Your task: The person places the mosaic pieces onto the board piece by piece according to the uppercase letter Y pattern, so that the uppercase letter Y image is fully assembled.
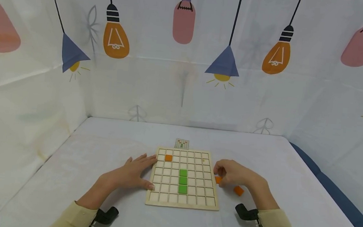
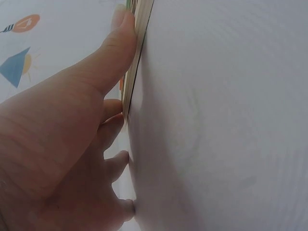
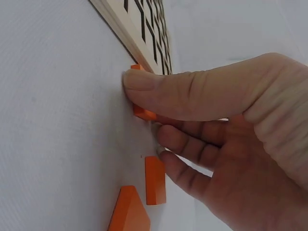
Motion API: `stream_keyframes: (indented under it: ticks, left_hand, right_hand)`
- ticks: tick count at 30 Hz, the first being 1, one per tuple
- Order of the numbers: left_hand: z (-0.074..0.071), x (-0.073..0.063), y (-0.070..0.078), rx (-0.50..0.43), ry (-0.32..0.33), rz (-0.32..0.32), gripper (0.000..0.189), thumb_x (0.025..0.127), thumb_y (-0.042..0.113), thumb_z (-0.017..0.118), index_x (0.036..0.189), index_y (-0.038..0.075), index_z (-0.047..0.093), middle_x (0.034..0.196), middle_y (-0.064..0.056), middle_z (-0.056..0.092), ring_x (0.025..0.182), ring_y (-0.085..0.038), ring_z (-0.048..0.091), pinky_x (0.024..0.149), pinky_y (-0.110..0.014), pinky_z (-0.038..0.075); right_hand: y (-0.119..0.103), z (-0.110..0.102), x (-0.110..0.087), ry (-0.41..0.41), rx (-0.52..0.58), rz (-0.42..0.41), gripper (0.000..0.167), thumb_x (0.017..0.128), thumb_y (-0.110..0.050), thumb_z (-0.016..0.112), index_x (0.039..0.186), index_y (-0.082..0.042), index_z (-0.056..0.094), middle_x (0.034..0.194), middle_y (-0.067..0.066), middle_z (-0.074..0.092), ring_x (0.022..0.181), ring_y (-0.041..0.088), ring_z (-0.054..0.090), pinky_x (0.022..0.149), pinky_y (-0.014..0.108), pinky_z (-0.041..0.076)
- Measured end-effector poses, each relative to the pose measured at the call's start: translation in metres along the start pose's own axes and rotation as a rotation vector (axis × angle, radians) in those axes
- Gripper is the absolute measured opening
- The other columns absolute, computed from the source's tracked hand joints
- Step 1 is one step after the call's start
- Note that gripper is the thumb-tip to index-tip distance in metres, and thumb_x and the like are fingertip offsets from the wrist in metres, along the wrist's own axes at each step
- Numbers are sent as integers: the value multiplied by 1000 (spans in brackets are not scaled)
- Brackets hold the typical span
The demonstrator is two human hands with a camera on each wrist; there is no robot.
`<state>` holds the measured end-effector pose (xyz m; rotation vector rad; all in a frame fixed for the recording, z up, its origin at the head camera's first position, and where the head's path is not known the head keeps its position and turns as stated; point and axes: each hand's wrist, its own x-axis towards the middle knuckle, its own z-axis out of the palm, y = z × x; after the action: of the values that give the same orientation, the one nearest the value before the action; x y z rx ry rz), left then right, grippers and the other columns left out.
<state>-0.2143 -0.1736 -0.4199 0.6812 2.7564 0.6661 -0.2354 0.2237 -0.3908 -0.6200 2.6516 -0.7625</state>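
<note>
A square wooden grid board (image 1: 161,197) lies flat on the table, with a column of green tiles (image 1: 183,180) and one orange tile (image 1: 168,157) in its cells. My left hand (image 1: 134,172) rests along the board's left edge, fingers spread and the thumb touching the rim, as the left wrist view also shows. Beside the board's right edge, my right hand (image 1: 236,174) pinches an orange tile (image 3: 144,113) between thumb and fingers. The thumb (image 3: 168,94) covers part of that tile. Two more orange tiles (image 3: 155,180) lie on the table below this hand.
Just behind the board's far edge lies a small card (image 1: 182,144) printed with a coloured grid pattern. A white cloth wall (image 1: 183,92) with lamp prints stands at the back. Blue fabric (image 1: 334,184) shows past the table's right edge.
</note>
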Motion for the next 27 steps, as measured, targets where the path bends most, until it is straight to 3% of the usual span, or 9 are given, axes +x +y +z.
stream_keyframes:
  ticks: [9, 27]
  left_hand:
    - [-2, -1, 0, -6, 7, 12, 102, 77, 63, 74, 157, 19, 31, 166, -2, 24, 155, -37, 10, 117, -73, 2]
    - [-1, -2, 2, -11, 9, 16, 101, 76, 62, 75, 157, 19, 32, 166, -1, 26, 156, -35, 11, 118, -73, 1]
  right_hand:
    - [1, 2, 5, 17, 27, 33, 26, 71, 5, 74, 90, -10, 64, 88, 3, 60, 80, 18, 52, 70, 31, 47]
    - [2, 8, 10, 69, -67, 34, 21, 68, 1, 67, 85, -10, 61, 84, 2, 55, 73, 16, 49, 61, 29, 42]
